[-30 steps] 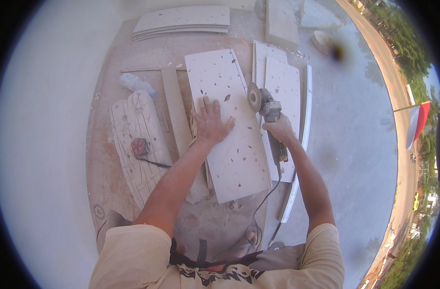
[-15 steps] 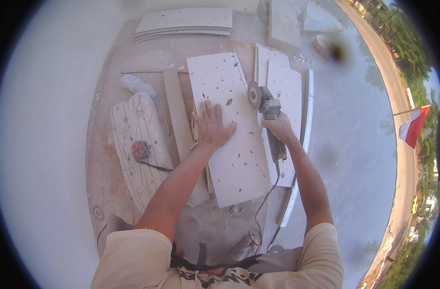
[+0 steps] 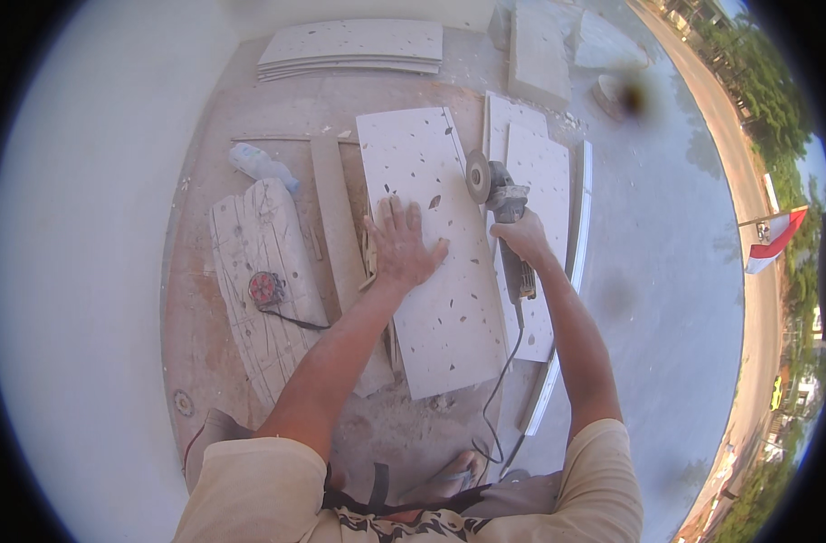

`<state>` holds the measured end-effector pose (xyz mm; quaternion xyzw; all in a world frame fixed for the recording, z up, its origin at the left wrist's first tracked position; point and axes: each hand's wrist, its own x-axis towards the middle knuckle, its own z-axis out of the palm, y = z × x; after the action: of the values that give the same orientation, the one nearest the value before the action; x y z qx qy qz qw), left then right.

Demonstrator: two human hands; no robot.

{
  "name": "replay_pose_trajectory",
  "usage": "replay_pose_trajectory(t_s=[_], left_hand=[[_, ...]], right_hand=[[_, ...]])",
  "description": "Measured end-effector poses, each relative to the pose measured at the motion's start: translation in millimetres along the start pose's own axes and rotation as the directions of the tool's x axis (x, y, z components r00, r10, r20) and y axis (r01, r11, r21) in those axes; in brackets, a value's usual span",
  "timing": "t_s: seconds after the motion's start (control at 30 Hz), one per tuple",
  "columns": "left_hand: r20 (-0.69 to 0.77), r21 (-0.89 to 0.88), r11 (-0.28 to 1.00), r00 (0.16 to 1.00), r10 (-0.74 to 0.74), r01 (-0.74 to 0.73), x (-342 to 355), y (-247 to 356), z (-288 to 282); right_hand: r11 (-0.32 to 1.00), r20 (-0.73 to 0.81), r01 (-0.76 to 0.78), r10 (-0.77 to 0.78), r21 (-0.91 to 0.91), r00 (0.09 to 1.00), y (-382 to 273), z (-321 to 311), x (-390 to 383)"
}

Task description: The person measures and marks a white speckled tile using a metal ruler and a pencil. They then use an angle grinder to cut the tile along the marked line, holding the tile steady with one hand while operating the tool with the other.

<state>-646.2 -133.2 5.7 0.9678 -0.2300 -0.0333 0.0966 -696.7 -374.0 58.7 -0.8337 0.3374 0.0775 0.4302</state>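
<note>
Under my left hand (image 3: 402, 246) lies a white speckled tile slab (image 3: 442, 335); the palm is flat on it near its left edge, fingers spread. My right hand (image 3: 524, 237) is wrapped round the body of an angle grinder (image 3: 506, 201). The grinder's round disc (image 3: 478, 176) stands upright at the slab's right edge; whether it touches the slab I cannot tell. From the grinder's rear a dark cord (image 3: 501, 389) curls down toward my feet. More speckled slabs (image 3: 538, 181) lie just right of and partly beneath the grinder.
A scored board (image 3: 250, 231) at left carries a red tape measure (image 3: 265, 289). Beyond it lie a plastic bottle (image 3: 262, 166) and a narrow strip (image 3: 333, 217). Stacked slabs (image 3: 351, 41) rest by the far wall; a pale metal bar (image 3: 576, 226) lies right. A thick block (image 3: 539, 54) stands at the back.
The whole view has shifted slightly, so the scene sits a little lower. Both hands keep their places on the slab and the grinder. The flag outside has fluttered.
</note>
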Motion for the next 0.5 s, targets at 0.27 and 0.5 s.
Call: replay_pose_trajectory(t_s=[0.27, 0.5], left_hand=[[0.014, -0.003, 1.000, 1.000, -0.007, 0.007, 2, -1, 0], [0.038, -0.008, 1.000, 0.999, -0.015, 0.015, 5, -1, -2]], right_hand=[[1.000, -0.005, -0.014, 0.014, -0.010, 1.000, -6, 2, 13], [0.999, 0.004, -0.033, 0.033, -0.035, 0.999, -8, 3, 24]])
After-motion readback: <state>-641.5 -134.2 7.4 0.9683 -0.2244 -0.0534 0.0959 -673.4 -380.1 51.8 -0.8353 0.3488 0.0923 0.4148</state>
